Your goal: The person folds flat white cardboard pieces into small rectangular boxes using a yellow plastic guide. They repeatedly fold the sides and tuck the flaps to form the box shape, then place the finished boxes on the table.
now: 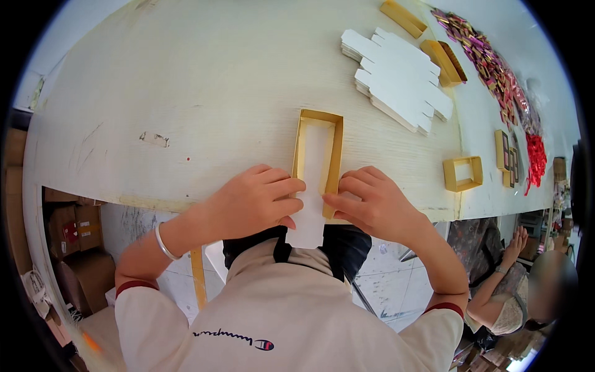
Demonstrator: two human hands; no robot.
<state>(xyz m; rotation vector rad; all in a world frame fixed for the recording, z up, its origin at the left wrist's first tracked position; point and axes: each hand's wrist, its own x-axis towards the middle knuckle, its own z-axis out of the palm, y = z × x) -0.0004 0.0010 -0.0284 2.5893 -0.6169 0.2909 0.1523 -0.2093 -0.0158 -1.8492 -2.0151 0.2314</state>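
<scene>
A long, narrow gold cardboard box [336,149] with a white inside lies on the table in front of me, its far end standing upright. At its near end a white flap [305,235] sticks out flat past the table edge toward me. My left hand [263,198] grips the near left wall with bent fingers, its thumb beside the flap. On the other side my right hand [375,204] pinches the near right wall. Parts of both side walls are hidden behind my fingers.
A stack of flat white box blanks [400,77] lies at the far right. Around it are gold boxes, one a small tray [463,173]. Beyond lie a heap of small wrapped pieces [483,59] and red strips [535,158]. Another person [502,297] sits at the right.
</scene>
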